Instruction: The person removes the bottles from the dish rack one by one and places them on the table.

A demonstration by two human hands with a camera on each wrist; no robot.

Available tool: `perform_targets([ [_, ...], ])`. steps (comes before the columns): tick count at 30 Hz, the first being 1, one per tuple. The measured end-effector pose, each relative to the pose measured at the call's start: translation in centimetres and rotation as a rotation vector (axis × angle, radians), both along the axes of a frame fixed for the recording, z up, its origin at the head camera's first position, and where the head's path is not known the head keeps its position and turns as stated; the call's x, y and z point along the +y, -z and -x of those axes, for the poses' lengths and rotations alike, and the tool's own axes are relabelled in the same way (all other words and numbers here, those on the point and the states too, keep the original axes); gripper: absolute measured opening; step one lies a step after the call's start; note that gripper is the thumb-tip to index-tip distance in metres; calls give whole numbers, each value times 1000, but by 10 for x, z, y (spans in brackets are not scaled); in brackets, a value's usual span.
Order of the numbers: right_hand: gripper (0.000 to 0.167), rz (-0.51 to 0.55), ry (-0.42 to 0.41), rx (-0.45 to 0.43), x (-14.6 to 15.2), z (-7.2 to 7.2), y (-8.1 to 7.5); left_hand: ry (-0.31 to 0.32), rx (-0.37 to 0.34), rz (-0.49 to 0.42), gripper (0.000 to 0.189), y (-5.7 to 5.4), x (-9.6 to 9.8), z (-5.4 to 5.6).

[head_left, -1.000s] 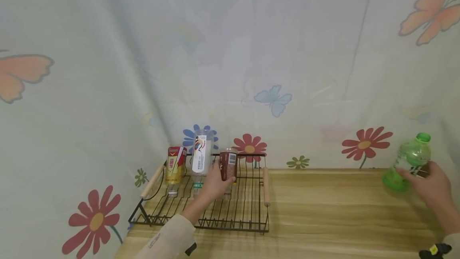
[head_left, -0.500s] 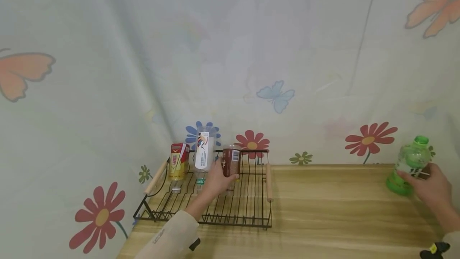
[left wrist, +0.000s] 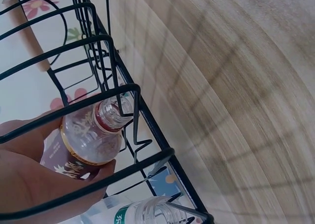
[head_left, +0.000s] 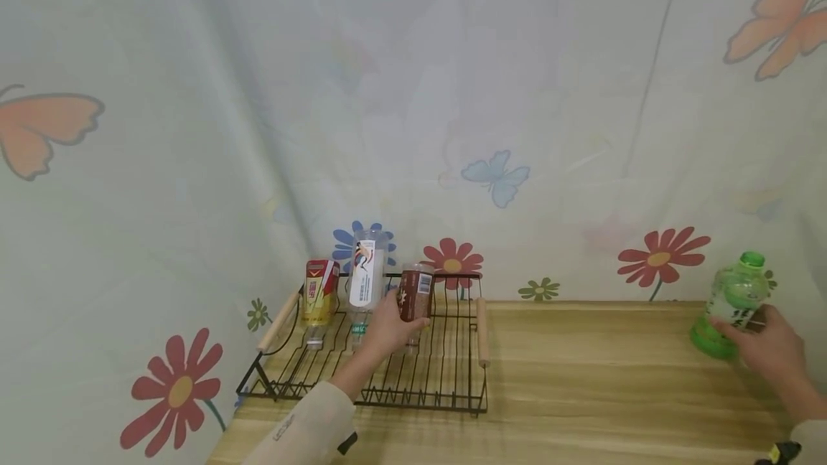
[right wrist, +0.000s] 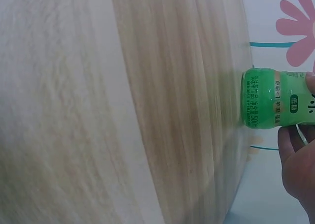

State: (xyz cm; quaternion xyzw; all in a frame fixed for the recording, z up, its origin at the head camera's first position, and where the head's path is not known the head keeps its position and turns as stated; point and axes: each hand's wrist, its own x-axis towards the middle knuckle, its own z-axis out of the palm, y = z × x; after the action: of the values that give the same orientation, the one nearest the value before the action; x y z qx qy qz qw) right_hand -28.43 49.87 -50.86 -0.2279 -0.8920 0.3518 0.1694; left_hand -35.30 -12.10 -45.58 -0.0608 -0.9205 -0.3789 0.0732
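On the black wire rack, my left hand holds a clear bottle with a brown label, upside down with its neck among the wires. The left wrist view shows my fingers curled round the brown-label bottle, its open mouth at the rack wires. Far to the right, my right hand grips a green plastic bottle that stands nearly upright. In the right wrist view the base of the green bottle is right at the wooden tabletop, with thumb and fingers on either side of its label.
Left of the brown-label bottle, a clear bottle with a white label and a red-and-yellow labelled bottle stand upside down in the rack. Wooden handles flank the rack. A flower-printed curtain borders the wooden table behind and at left.
My right hand has shifted the green bottle slightly left and towards me. The left hand keeps its grip on the brown-label bottle in the same spot. The head view has shifted a little.
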Motion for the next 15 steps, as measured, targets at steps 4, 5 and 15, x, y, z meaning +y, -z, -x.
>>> perform_targets([
  [4, 88, -10, -18, 10, 1, -2, 3, 6, -2, 2, 86, 3, -1, 1],
  [5, 88, -10, -25, 13, 2, -3, 3, 11, -3, -3, 86, 3, -1, 1],
  [15, 86, 9, -18, -1, 0, -3, 5, 46, -6, -26, 89, 1, -1, -1],
])
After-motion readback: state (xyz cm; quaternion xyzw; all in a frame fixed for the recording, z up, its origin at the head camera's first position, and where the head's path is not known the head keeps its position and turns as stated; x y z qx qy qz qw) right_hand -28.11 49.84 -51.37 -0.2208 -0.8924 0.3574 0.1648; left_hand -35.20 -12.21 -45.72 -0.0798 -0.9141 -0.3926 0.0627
